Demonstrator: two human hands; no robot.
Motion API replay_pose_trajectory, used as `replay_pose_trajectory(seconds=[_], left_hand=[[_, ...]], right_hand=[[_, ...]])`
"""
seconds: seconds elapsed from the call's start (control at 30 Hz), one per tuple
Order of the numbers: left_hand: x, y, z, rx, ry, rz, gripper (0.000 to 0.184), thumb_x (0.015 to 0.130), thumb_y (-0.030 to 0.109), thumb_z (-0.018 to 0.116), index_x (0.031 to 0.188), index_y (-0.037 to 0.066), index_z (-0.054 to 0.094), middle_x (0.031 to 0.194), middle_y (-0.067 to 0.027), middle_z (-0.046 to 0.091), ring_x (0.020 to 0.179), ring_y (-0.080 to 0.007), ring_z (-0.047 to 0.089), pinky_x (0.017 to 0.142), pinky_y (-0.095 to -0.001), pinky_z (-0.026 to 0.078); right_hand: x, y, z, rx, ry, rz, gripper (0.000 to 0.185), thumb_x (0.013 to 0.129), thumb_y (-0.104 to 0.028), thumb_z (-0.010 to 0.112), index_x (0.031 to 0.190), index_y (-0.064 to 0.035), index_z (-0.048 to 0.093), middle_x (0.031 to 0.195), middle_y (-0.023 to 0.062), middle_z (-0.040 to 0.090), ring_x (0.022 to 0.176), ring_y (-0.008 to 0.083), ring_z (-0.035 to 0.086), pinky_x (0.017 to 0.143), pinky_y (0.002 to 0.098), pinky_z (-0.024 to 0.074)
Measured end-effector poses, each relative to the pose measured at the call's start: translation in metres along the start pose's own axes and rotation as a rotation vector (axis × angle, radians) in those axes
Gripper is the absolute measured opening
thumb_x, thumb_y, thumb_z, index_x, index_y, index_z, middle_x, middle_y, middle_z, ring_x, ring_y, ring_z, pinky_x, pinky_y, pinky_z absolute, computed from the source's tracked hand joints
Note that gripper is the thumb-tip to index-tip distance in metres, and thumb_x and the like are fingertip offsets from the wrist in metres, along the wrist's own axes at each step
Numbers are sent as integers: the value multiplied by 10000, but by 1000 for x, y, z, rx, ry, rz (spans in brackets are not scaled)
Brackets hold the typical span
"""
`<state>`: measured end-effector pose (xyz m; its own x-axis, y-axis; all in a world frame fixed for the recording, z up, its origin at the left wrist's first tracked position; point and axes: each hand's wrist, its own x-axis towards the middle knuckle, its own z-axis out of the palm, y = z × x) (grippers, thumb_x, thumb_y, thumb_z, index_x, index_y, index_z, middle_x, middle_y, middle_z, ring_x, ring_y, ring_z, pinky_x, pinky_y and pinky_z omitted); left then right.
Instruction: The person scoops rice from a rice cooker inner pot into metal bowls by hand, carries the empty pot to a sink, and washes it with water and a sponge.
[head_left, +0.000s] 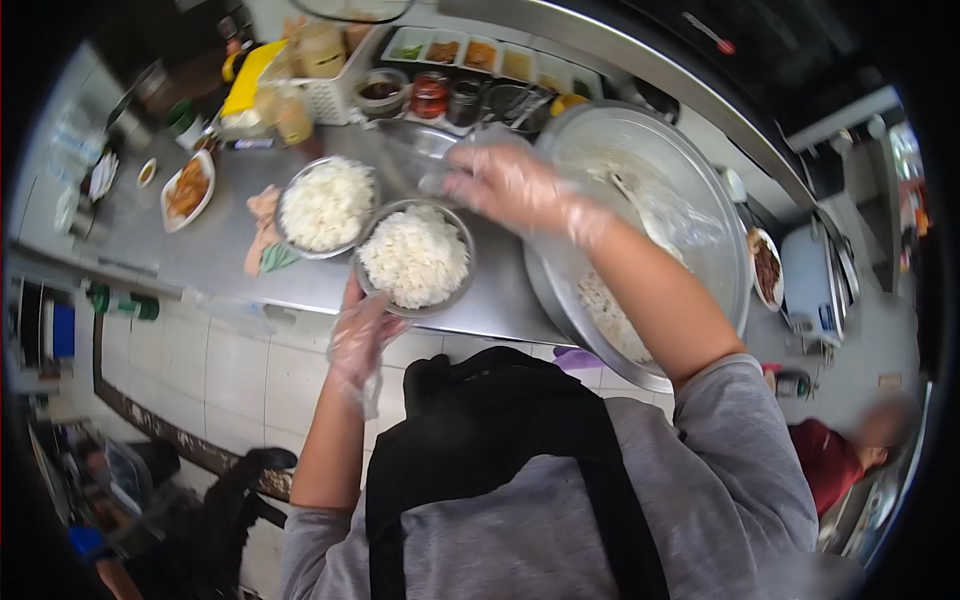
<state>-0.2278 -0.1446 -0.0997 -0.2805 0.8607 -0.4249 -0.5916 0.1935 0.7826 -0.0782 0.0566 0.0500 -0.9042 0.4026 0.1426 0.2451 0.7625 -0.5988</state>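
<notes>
My left hand point(362, 335), in a clear plastic glove, grips the near side of a metal bowl of white rice point(415, 258) at the counter's front edge. A second bowl of rice point(328, 205) stands just behind it to the left. My gloved right hand point(510, 185) is over the counter, between the bowls and a large metal basin point(735, 200); its fingers point left and look apart, slightly blurred. Close by its fingertips is a shiny metal container point(415, 138), partly smeared. Inside the basin lie rice point(612, 315) and a sheet of clear plastic point(680, 215).
Condiment jars point(430, 95) and a row of topping trays point(480, 55) line the back. Left are a dish of fried food point(187, 190) and a pink-green cloth point(265, 235). A plate of dark meat point(767, 268) lies right. A person in red point(825, 460) is at far right.
</notes>
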Motion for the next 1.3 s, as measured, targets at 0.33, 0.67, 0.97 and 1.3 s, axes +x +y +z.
replay_pose_trajectory(seconds=[0.33, 0.67, 0.97, 1.3], left_hand=[[-35, 42, 67, 126, -155, 416, 400, 876, 182, 521, 1198, -50, 470, 1214, -166, 509, 1081, -254, 529, 917, -374, 450], [72, -1, 173, 1105, -227, 859, 261, 798, 12, 543, 1053, -42, 531, 949, -145, 609, 878, -241, 610, 781, -316, 509], [69, -4, 271, 386, -28, 168, 229, 826, 185, 493, 869, -27, 569, 831, -102, 567, 738, -184, 560, 658, -334, 491], [108, -30, 221, 344, -153, 277, 330, 826, 184, 577, 1082, -23, 554, 1064, -126, 575, 998, -235, 548, 805, -440, 482]], right_hand=[[-126, -52, -7, -719, 92, -399, 325, 739, -214, 659, 1039, -108, 592, 1004, 27, 596, 966, 226, 569, 843, 385, 438], [-257, 185, -29, -392, -309, 669, 347, 909, -339, 453, 1055, -49, 576, 1081, 168, 587, 984, 275, 578, 850, 354, 465], [-246, 300, -27, -691, -139, 653, 130, 744, -104, 580, 825, -15, 631, 874, 175, 635, 801, 336, 626, 672, 416, 506], [-296, 264, 4, -329, -408, 823, 225, 763, -192, 578, 934, -50, 614, 958, 154, 622, 871, 317, 605, 727, 417, 490]])
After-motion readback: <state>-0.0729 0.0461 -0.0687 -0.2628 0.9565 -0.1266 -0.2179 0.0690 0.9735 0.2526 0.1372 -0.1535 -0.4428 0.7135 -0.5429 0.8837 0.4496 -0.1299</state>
